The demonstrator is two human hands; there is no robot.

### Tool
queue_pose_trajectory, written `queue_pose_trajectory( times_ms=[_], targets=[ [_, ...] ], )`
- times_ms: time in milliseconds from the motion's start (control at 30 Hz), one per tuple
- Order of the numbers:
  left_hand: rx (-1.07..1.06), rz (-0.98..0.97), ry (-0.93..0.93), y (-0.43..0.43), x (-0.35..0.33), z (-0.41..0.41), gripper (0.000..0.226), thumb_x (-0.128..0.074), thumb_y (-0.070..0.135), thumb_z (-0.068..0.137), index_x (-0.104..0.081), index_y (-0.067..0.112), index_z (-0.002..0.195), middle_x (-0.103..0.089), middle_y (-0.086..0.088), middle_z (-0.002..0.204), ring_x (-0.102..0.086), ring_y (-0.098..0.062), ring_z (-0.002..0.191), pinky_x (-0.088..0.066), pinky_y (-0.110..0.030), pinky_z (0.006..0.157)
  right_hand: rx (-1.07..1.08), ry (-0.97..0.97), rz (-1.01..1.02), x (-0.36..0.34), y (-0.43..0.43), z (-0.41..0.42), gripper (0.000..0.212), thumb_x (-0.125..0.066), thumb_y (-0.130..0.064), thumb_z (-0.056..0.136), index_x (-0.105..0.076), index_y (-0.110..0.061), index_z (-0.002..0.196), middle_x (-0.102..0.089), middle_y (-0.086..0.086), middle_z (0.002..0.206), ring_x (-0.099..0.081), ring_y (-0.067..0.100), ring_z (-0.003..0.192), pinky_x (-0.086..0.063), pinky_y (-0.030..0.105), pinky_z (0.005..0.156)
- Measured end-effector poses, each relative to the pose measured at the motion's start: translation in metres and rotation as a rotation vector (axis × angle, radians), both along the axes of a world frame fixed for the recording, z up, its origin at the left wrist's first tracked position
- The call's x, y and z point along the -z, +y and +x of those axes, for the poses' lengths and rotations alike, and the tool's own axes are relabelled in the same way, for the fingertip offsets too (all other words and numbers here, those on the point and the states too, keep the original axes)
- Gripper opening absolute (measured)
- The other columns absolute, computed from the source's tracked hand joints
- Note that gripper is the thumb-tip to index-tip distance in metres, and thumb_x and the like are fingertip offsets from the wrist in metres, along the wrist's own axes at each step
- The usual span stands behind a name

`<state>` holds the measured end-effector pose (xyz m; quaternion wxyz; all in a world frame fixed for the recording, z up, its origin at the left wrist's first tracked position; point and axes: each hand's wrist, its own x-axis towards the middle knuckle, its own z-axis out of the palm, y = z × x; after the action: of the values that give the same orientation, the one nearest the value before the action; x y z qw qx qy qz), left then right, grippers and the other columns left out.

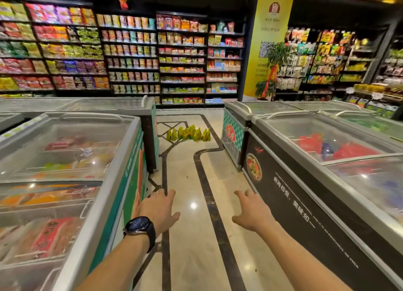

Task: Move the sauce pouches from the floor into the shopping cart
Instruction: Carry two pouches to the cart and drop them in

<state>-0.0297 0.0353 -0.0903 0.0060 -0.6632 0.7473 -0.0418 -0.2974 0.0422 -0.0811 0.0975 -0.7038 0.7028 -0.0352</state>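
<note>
1. The left hand [159, 207] and right hand [250, 212] are both loose and hold nothing
2. The sauce pouches [188, 134] sit on the floor [185, 181], far ahead of both hands
3. Walk closer first, then bend low and take the pouches by their tops

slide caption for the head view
Open left hand and right hand; sauce pouches ahead on the floor between two chest freezers

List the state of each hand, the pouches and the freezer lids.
Left hand: open, empty.
Right hand: open, empty.
Sauce pouches: upright, clustered on the floor ahead.
Left freezer: glass lids appear shut.
Right freezer: glass lids appear shut.
</note>
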Motion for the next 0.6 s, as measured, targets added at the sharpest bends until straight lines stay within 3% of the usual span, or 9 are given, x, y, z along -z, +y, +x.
queue_pose_trajectory(
  times_ms=[600],
  targets=[
    [-0.125,-0.029,-0.014,-0.378,-0.025,-0.027,0.060,-0.053,0.060,0.089,-0.039,0.028,0.137,-0.055,-0.004,0.120,-0.057,-0.026,0.106,-0.056,-0.038,0.083,-0.135,-0.024,0.032,-0.007,-0.422,-0.022,0.082,-0.067,-0.046,0.080,-0.026,-0.024,0.147,-0.038,0.008,0.141,-0.043,0.031,0.128,-0.047,0.045,0.098]
  ],
)
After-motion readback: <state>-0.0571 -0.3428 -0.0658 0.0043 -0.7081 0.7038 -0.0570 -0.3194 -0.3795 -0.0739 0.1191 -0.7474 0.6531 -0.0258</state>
